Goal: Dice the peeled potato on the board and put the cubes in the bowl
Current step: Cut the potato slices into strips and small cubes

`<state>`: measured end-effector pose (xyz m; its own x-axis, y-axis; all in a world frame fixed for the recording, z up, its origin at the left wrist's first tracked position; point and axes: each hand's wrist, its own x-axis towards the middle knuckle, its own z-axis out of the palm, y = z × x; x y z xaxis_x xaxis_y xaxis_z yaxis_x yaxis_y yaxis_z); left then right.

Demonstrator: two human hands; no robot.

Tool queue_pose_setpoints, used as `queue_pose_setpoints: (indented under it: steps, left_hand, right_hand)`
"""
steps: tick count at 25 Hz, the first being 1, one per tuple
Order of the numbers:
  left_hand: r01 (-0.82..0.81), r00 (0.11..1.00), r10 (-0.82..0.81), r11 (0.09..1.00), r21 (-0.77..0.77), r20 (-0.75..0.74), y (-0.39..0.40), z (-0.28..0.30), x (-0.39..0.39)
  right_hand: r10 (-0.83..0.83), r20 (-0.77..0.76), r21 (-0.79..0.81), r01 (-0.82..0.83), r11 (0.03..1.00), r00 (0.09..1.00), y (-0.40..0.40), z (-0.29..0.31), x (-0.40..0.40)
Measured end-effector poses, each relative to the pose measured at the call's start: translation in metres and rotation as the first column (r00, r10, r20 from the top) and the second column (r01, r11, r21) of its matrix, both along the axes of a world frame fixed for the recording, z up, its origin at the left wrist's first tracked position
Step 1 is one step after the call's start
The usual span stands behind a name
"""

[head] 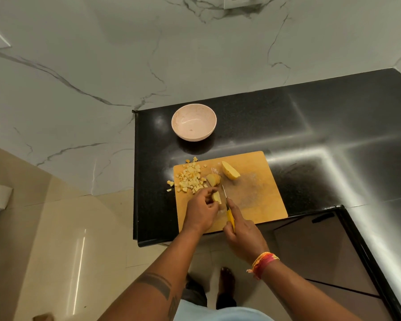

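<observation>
Nearest the person, the right hand (242, 237) grips the yellow handle of a small knife (227, 209), forefinger stretched along its spine, the blade angled down toward the board. Just left of it the left hand (200, 210) has its fingers (208, 192) curled round a pale yellow potato piece (217, 197), holding it on the wooden cutting board (259, 200) right against the blade. A braided orange thread band (263, 262) circles the right wrist.

Beyond the hands, a fan of potato slices (213, 179) lies mid-board, and a larger uncut potato half (230, 170) rests just right of it, flat face up. A heap of small potato cubes (190, 179) covers the board's far-left corner; a few have spilled over the left and far edges onto the black table (322, 126).

The board's near edge sits close to the table's front lip, and its right half is bare wood. Farther back, apart from the board, stands a pale pink bowl (193, 122), near the table's left edge.
</observation>
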<state>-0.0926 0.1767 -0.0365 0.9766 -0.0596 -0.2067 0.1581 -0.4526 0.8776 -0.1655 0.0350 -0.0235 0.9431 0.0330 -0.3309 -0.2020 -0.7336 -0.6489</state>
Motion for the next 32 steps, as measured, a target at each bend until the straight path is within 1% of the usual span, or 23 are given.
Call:
queue_pose_setpoints:
  steps: [2,4,6,8,14,17,21,25,29,32]
  left_hand:
    - [0.071,0.996,-0.078,0.987,0.145,0.045,0.000,-0.006,-0.007]
    - [0.117,0.986,-0.146,0.948,0.296,0.078,-0.001,-0.010,-0.011]
    - [0.135,0.980,-0.181,0.911,0.390,0.085,-0.003,-0.009,-0.013]
    - [0.136,0.975,-0.197,0.890,0.435,0.100,-0.003,-0.009,-0.015]
    - [0.135,0.973,-0.206,0.876,0.463,0.107,-0.005,-0.010,-0.008]
    - [0.153,0.965,-0.235,0.868,0.472,0.119,-0.006,-0.008,-0.009]
    - [0.135,0.965,-0.224,0.873,0.468,0.140,-0.006,-0.006,-0.009]
    - [0.152,0.960,-0.246,0.860,0.487,0.135,-0.005,-0.002,-0.008]
    - [0.115,0.974,-0.190,0.882,0.458,0.122,-0.006,-0.004,-0.012]
    - [0.109,0.973,-0.188,0.883,0.457,0.131,-0.006,-0.003,-0.014]
  right_hand:
    - [0.029,-0.020,-0.020,-0.029,0.999,0.999,-0.003,-0.002,-0.012]
    - [0.059,-0.040,-0.040,-0.060,0.997,0.997,-0.006,-0.003,-0.019]
    - [0.086,-0.043,-0.066,-0.089,0.994,0.995,-0.007,-0.003,-0.023]
    - [0.094,-0.033,-0.093,-0.097,0.991,0.995,-0.004,-0.002,-0.024]
    - [0.110,-0.038,-0.166,-0.115,0.979,0.993,0.006,0.003,-0.015]
    - [0.139,-0.041,-0.195,-0.144,0.970,0.989,0.007,0.001,-0.007]
    - [0.151,-0.060,-0.203,-0.160,0.966,0.987,0.003,0.000,0.005]
    - [0.174,-0.059,-0.214,-0.182,0.960,0.983,0.002,-0.001,0.002]
    - [0.168,-0.063,-0.211,-0.177,0.961,0.984,0.004,-0.002,0.000]
    - [0.165,-0.077,-0.212,-0.178,0.961,0.983,0.007,-0.003,0.007]
